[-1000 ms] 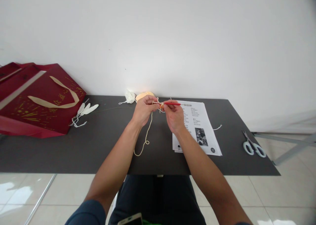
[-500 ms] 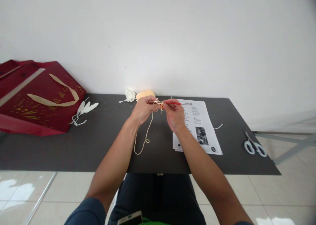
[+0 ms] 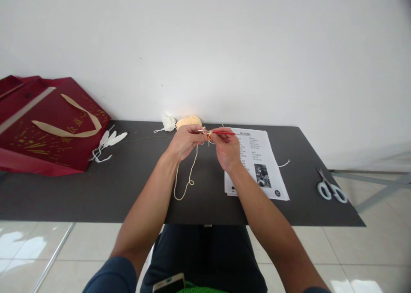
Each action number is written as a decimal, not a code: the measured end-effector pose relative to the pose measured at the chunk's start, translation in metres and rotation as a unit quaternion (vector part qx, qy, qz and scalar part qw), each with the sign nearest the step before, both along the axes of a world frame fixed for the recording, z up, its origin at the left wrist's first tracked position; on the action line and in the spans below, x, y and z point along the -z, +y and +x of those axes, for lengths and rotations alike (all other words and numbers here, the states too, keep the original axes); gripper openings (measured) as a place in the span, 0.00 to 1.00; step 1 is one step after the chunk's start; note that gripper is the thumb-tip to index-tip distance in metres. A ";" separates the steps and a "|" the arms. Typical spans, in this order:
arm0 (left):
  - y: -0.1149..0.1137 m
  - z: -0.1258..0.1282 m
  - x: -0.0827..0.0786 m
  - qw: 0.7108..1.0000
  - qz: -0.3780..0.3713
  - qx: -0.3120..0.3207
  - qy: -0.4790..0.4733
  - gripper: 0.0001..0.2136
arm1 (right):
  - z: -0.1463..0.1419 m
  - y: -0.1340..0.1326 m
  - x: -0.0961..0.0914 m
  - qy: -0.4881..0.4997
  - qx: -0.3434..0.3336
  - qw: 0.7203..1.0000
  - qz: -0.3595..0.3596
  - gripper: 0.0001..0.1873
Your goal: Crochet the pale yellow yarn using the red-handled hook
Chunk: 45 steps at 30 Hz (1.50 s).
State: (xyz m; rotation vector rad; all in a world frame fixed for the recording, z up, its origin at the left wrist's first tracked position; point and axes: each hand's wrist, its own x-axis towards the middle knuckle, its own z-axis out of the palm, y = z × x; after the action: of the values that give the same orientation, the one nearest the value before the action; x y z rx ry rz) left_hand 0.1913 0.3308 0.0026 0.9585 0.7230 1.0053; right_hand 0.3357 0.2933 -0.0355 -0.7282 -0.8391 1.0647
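Note:
My left hand (image 3: 184, 142) is closed in a pinch on a cream yarn strand (image 3: 189, 173) that hangs down and curls on the dark table (image 3: 128, 190). My right hand (image 3: 227, 149) is closed on a thin red crochet hook (image 3: 221, 133) whose tip meets a small yarn loop (image 3: 208, 136) between the two hands. Both hands hover above the table's far middle. Behind them by the wall sit a peach yarn ball (image 3: 189, 121) and a white yarn clump (image 3: 168, 123).
A printed instruction sheet (image 3: 260, 162) lies right of my right hand. White-handled scissors (image 3: 330, 189) rest near the table's right edge. A red gift bag (image 3: 48, 124) lies at the left with white feather-like pieces (image 3: 109, 143) beside it. A phone (image 3: 168, 283) sits on my lap.
The hands stay together, working the hook at the loop with small finger shifts. The view has drifted slightly, so everything sits a little higher in the picture.

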 end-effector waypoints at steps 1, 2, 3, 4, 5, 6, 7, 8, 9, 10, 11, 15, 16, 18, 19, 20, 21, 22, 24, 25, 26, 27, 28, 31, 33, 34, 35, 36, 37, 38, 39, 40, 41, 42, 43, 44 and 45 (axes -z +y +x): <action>0.000 -0.001 0.000 1.000 -0.002 0.007 -0.002 0.12 | 0.000 0.000 0.000 -0.005 0.003 1.000 -0.002 0.10; 0.001 -0.001 0.001 1.000 -0.004 0.015 -0.004 0.12 | 0.000 0.000 0.000 -0.009 0.005 1.000 -0.003 0.10; 0.001 -0.002 0.002 1.000 -0.006 0.023 -0.006 0.12 | 0.000 -0.001 0.000 -0.011 0.006 1.000 -0.002 0.10; 0.002 -0.002 0.003 0.999 -0.007 0.030 -0.009 0.12 | 0.000 -0.001 0.000 -0.011 0.006 1.000 0.001 0.10; 0.003 -0.003 0.003 0.999 -0.009 0.034 -0.012 0.12 | 0.000 -0.001 0.000 -0.009 0.006 1.000 0.005 0.09; 0.003 -0.003 0.004 0.999 -0.011 0.038 -0.014 0.12 | 0.000 -0.001 0.001 -0.008 0.006 1.000 0.009 0.09; 0.003 -0.004 0.005 0.999 -0.012 0.040 -0.015 0.12 | 0.000 0.000 0.001 -0.007 0.007 1.000 0.011 0.09; 0.003 -0.004 0.005 0.999 -0.013 0.043 -0.014 0.13 | 0.001 0.000 0.001 -0.010 0.009 1.000 0.011 0.09; 0.003 -0.004 0.005 0.999 -0.014 0.045 -0.012 0.13 | 0.001 0.000 0.001 -0.015 0.014 1.000 0.009 0.09; 0.003 -0.004 0.005 0.999 -0.014 0.047 -0.010 0.13 | 0.001 0.000 0.001 -0.020 0.018 1.000 0.006 0.09; 0.003 -0.004 0.004 0.999 -0.013 0.049 -0.008 0.13 | 0.000 0.000 0.001 -0.025 0.021 0.999 0.004 0.09; 0.001 -0.003 0.001 0.999 0.003 0.040 0.007 0.13 | -0.001 -0.001 -0.001 -0.024 0.022 0.999 0.002 0.09; 0.000 -0.002 0.001 0.999 0.015 0.031 0.016 0.12 | -0.001 -0.001 -0.001 -0.019 0.019 1.000 0.000 0.09; -0.001 0.000 0.001 0.998 0.053 0.006 0.043 0.10 | -0.002 -0.002 -0.002 -0.006 0.011 1.000 0.000 0.09; -0.001 0.000 0.001 0.995 0.076 -0.010 0.060 0.09 | -0.002 -0.002 -0.003 0.003 0.008 1.000 -0.001 0.09; -0.001 0.001 0.002 0.992 0.097 -0.026 0.080 0.08 | -0.002 -0.002 -0.004 0.011 0.005 1.000 -0.002 0.09; -0.002 0.001 0.001 0.987 0.116 -0.039 0.101 0.07 | -0.002 -0.003 -0.005 0.018 0.004 1.000 -0.005 0.09; -0.002 0.000 0.001 0.982 0.135 -0.050 0.123 0.05 | -0.002 -0.003 -0.006 0.023 0.003 1.000 -0.008 0.10; -0.003 0.000 -0.002 0.968 0.175 -0.065 0.167 0.04 | -0.003 -0.004 -0.007 0.028 0.004 0.999 -0.016 0.10; -0.004 0.000 -0.003 0.959 0.199 -0.069 0.188 0.05 | -0.003 -0.004 -0.008 0.031 0.003 0.999 -0.018 0.10; -0.005 0.000 -0.005 0.949 0.226 -0.071 0.210 0.06 | -0.002 -0.004 -0.008 0.033 0.000 0.999 -0.019 0.11; -0.006 0.001 -0.006 0.937 0.251 -0.073 0.231 0.07 | -0.002 -0.003 -0.008 0.036 -0.003 0.999 -0.020 0.11; -0.007 0.001 -0.007 0.926 0.272 -0.077 0.250 0.09 | -0.002 -0.003 -0.008 0.038 -0.006 0.999 -0.021 0.11; -0.007 0.005 -0.005 0.910 0.292 -0.104 0.276 0.17 | -0.001 -0.001 -0.007 0.044 -0.010 0.999 -0.018 0.12; -0.007 0.008 -0.001 0.916 0.274 -0.131 0.263 0.20 | -0.001 0.000 -0.006 0.054 -0.009 0.998 -0.016 0.12; -0.007 0.010 0.001 0.923 0.261 -0.142 0.245 0.21 | -0.001 0.000 -0.006 0.061 -0.007 0.998 -0.017 0.13; -0.007 0.012 0.003 0.932 0.245 -0.151 0.220 0.22 | -0.002 0.000 -0.006 0.070 -0.004 0.997 -0.021 0.13; -0.008 0.014 0.004 0.942 0.227 -0.156 0.190 0.22 | -0.003 0.000 -0.006 0.079 -0.002 0.997 -0.025 0.13; -0.009 0.016 0.005 0.953 0.209 -0.158 0.155 0.22 | -0.004 -0.001 -0.007 0.087 -0.001 0.996 -0.027 0.13; -0.011 0.019 0.005 0.962 0.191 -0.149 0.128 0.21 | -0.005 -0.002 -0.007 0.091 -0.002 0.995 -0.029 0.13; -0.013 0.021 0.005 0.968 0.174 -0.143 0.108 0.21 | -0.006 -0.003 -0.007 0.092 -0.003 0.995 -0.028 0.12; -0.016 0.024 0.004 0.972 0.162 -0.144 0.093 0.21 | -0.007 -0.004 -0.008 0.092 -0.004 0.995 -0.029 0.12; -0.018 0.026 0.004 0.974 0.155 -0.143 0.085 0.21 | -0.008 -0.005 -0.008 0.092 -0.003 0.995 -0.030 0.12; -0.020 0.028 0.003 0.975 0.151 -0.145 0.076 0.21 | -0.009 -0.005 -0.008 0.092 -0.001 0.995 -0.033 0.13; -0.022 0.030 0.003 0.975 0.148 -0.148 0.067 0.21 | -0.010 -0.006 -0.008 0.094 0.000 0.995 -0.036 0.13; -0.023 0.031 0.003 0.976 0.148 -0.151 0.059 0.21 | -0.010 -0.007 -0.008 0.097 -0.001 0.994 -0.039 0.14; -0.024 0.032 0.003 0.975 0.149 -0.155 0.051 0.21 | -0.011 -0.007 -0.008 0.103 -0.005 0.994 -0.039 0.14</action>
State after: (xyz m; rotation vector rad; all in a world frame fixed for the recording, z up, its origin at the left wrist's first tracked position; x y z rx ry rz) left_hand 0.2235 0.3070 -0.0008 1.1858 0.8397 1.3750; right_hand 0.3249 0.2865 -0.0276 -0.6668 -0.6274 1.1647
